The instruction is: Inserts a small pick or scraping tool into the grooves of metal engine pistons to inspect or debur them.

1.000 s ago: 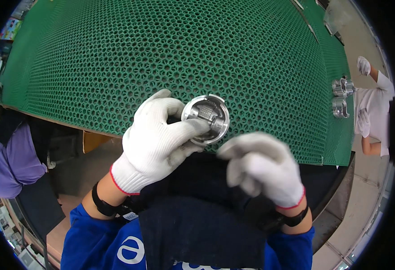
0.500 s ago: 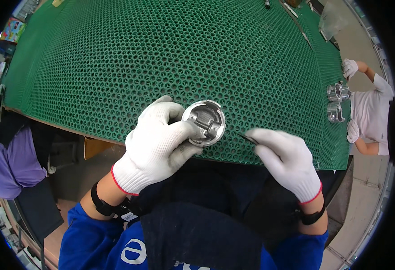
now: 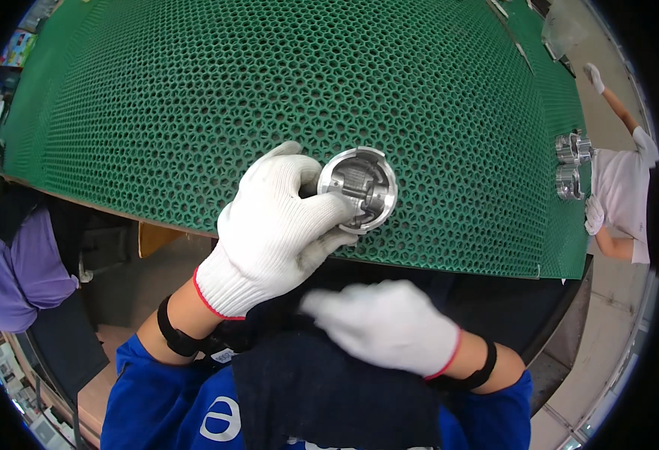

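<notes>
In a white knitted glove with a red cuff, my left hand (image 3: pixel 277 221) grips a silvery metal piston (image 3: pixel 367 180) by its left side. The thumb reaches into the hollow underside, which faces up and shows a bridge-like part across the middle. The piston is held over the near edge of the green mat. My right hand (image 3: pixel 386 326), gloved alike, is in front of the dark apron (image 3: pixel 329 375), below the table edge. Motion smears its fingers, and whatever they hold cannot be made out.
A green honeycomb mat (image 3: pixel 269 82) covers the table. At the right edge several more metal pistons (image 3: pixel 568 182) stand before a co-worker (image 3: pixel 618 184) in a white top and gloves. Another person in purple (image 3: pixel 25 266) sits at the left. A thin strip (image 3: pixel 521 49) lies far right.
My right hand has swung left and down from the mat toward my apron; the small dark tool it held no longer shows. The piston and left hand moved slightly right and away.
</notes>
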Tool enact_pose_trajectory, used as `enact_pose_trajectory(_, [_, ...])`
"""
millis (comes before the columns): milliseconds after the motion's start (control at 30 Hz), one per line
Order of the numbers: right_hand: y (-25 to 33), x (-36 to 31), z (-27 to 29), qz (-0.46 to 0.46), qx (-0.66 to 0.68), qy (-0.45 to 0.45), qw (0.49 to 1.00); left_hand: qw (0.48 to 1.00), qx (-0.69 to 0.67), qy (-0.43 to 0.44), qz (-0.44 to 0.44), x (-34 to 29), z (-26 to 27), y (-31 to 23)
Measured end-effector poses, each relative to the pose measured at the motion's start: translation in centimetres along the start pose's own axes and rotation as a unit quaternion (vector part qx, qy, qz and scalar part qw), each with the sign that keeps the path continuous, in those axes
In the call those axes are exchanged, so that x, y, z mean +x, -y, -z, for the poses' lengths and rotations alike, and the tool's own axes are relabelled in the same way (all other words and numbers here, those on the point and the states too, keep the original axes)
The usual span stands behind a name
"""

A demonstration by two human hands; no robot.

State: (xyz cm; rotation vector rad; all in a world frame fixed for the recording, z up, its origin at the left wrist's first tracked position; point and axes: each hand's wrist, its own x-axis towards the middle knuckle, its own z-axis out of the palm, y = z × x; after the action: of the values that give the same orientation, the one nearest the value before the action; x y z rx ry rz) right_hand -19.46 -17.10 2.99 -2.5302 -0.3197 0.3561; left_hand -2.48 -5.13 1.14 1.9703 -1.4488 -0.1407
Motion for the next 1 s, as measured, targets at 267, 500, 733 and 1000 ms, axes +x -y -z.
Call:
enact_pose_trajectory(267, [-2.0, -7.3, 4.1, -0.176, 0.38, -0.442, 0.793, 0.995, 0.077, 0.038, 0.052, -1.3, 1.6, 0.0])
enact_pose_trajectory(500, [-0.5, -8.5, 7.9, 0.285, 0.164, -0.633, 0.701, 0.996, 0.015, 0.083, 0.038, -3.3, 4.7, -3.5])
enact_pose_trajectory(733, [1.1, -12.8, 9.9, 0.289, 0.176, -0.489, 0.804, 0.99, 0.118, -0.006, -0.074, 0.6, 1.1, -2.3])
enact_pose_trajectory(1000, [-2.2, -18.0, 6.6, -0.037, 0.049, -0.671, 0.739, 0.916, 0.341, -0.195, 0.081, -1.2, 13.4, 16.7])
